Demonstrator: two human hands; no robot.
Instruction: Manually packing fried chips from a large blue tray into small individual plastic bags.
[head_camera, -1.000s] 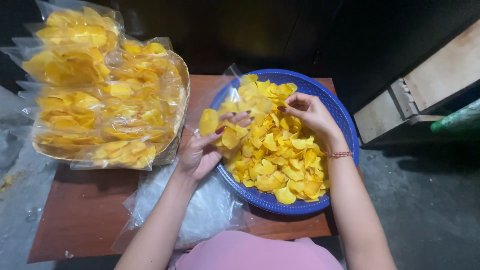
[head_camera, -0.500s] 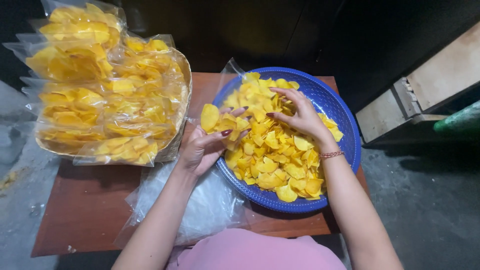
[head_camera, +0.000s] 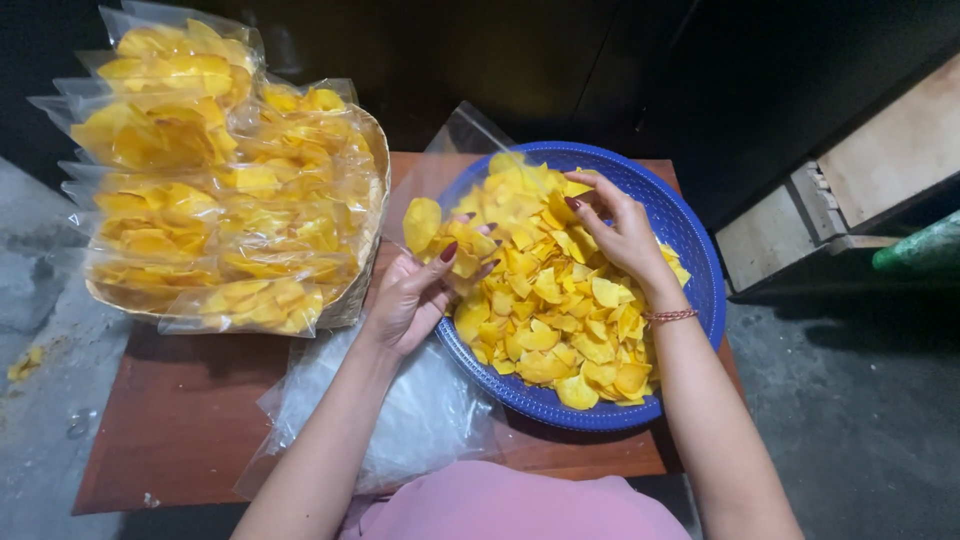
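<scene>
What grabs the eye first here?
The blue basket heaped with bright yellow chips, centre on the wooden table. At its near-left rim the left hand holds chips in a clear bag; the right hand reaches into the heap. At left, sealed chip bags are piled high.

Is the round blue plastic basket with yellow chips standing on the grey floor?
No, the round blue plastic basket stands on the brown wooden table.

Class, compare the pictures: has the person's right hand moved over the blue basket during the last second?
Yes. The right hand went toward the basket's middle, then back toward the far rim of the blue basket, fingertips at the chips near that rim.
</scene>
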